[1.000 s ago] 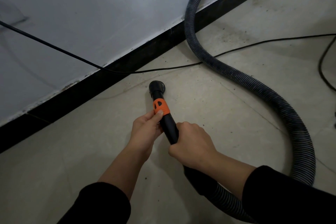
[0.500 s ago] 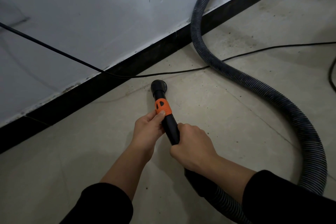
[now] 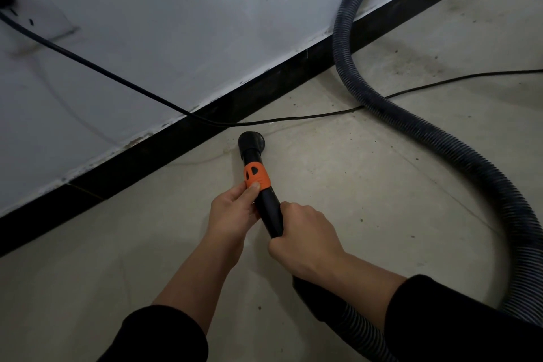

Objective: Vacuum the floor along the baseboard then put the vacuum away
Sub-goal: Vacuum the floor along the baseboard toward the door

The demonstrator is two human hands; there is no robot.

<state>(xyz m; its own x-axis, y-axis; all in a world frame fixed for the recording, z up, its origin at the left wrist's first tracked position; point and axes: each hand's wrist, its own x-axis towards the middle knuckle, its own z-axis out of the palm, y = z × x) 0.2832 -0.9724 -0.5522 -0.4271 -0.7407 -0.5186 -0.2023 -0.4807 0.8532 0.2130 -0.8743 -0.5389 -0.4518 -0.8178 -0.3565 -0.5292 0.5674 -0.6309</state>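
A black vacuum wand with an orange collar [image 3: 256, 176] points at the floor close to the black baseboard [image 3: 164, 144]. Its round nozzle [image 3: 251, 142] rests on the pale tile floor [image 3: 338, 185], a short gap from the baseboard. My left hand [image 3: 233, 214] grips the wand just below the collar, thumb on the orange part. My right hand [image 3: 304, 241] grips the wand lower down. The ribbed dark hose [image 3: 440, 138] loops from under my right arm, round the right side and up along the wall.
A thin black power cord [image 3: 293, 118] runs from a plug at the wall's upper left, down across the baseboard, along the floor just beyond the nozzle and under the hose to the right. The floor shows dust specks. The white wall [image 3: 191, 23] fills the upper left.
The nozzle has slid a little toward the baseboard and the cord, with both hands keeping the same grip. The view has shifted so the wall plug shows at upper left.
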